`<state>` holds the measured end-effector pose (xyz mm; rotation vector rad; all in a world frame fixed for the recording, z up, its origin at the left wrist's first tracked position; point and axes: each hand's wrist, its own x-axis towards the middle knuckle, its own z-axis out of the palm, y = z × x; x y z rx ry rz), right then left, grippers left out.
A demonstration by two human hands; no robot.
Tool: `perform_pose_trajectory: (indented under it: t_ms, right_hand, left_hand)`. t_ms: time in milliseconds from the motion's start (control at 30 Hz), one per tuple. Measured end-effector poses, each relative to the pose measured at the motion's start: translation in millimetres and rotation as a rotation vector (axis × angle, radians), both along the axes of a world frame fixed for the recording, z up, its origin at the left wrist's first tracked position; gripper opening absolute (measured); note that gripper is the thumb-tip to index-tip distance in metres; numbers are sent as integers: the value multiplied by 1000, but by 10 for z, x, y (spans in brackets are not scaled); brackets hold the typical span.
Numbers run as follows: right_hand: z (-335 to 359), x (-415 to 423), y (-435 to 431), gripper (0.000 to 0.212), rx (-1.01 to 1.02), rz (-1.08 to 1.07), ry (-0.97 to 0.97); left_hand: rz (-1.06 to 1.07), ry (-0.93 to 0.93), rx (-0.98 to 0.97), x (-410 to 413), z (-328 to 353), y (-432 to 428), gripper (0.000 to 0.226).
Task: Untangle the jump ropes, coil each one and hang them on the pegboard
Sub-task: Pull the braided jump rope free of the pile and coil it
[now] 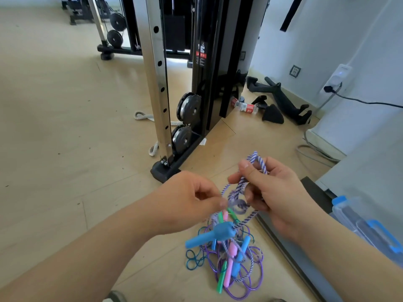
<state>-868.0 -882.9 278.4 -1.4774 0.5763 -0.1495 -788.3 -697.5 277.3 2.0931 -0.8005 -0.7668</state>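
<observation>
A tangle of jump ropes (234, 267) lies on the wooden floor below my hands, with thin purple and teal cords and pink, green and blue handles. A purple-and-white twisted rope (253, 188) rises from it. My right hand (274, 192) grips a loop of this rope between thumb and fingers. My left hand (194, 197) pinches the same rope a little lower, near a blurred knot. A large blue handle (211, 235) hangs just under my hands. No pegboard is in view.
A cable machine frame (161, 88) with pulleys and a black base stands just ahead. A clear box with blue clips (366, 227) sits at the right on a dark ledge. A bottle (246, 106), black attachments and a wall socket lie beyond.
</observation>
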Motion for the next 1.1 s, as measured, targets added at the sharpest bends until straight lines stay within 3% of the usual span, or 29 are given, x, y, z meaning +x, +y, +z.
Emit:
perform_pose_trajectory:
  t_ms: [100, 167, 200, 300, 367, 500, 633, 700, 800, 867, 933, 1033, 1100]
  right_hand:
    - [-65, 1, -87, 20, -15, -101, -4]
    - [-77, -1, -87, 21, 54, -89, -3]
    - [-72, 1, -67, 21, 91, -66, 3]
    - [-36, 7, -3, 26, 184, -3, -8]
    - [-4, 6, 1, 32, 211, 15, -27]
    - [60, 1, -17, 20, 278, 23, -71]
    - [31, -1, -71, 11, 311, 34, -153]
    - [3, -10, -94, 17, 188, 101, -143]
    - [-78, -49, -91, 34, 52, 300, -44]
    - [-126, -84, -38, 28, -18, 472, 31]
    - [-167, -106, 39, 9, -93, 582, 76]
    - [-242, -106, 138, 8, -228, 642, 149]
    - [-258, -75, 171, 9, -321, 576, 158]
  left_hand:
    - [-296, -156, 584, 48, -54, 96, 26]
    - [-365, -236, 773, 39, -100, 107, 28]
    - [-316, -235, 712, 29, -108, 96, 32]
    - [-51, -37, 197, 6, -139, -12, 49]
    - [-16, 87, 7, -28, -187, -93, 59]
    - [-89, -75, 76, -99, -278, -137, 23]
    - [-213, -110, 158, -149, -256, -133, 26]
    - [-98, -100, 75, -124, -177, -132, 25]
    - [312, 267, -338, -77, 46, -163, 20]
    - [497, 458, -525, -42, 165, -150, 20]
    - [597, 514, -613, -3, 216, -122, 20]
    - [669, 557, -692, 80, 211, -80, 19]
    - [690, 469, -611, 132, 186, -58, 23]
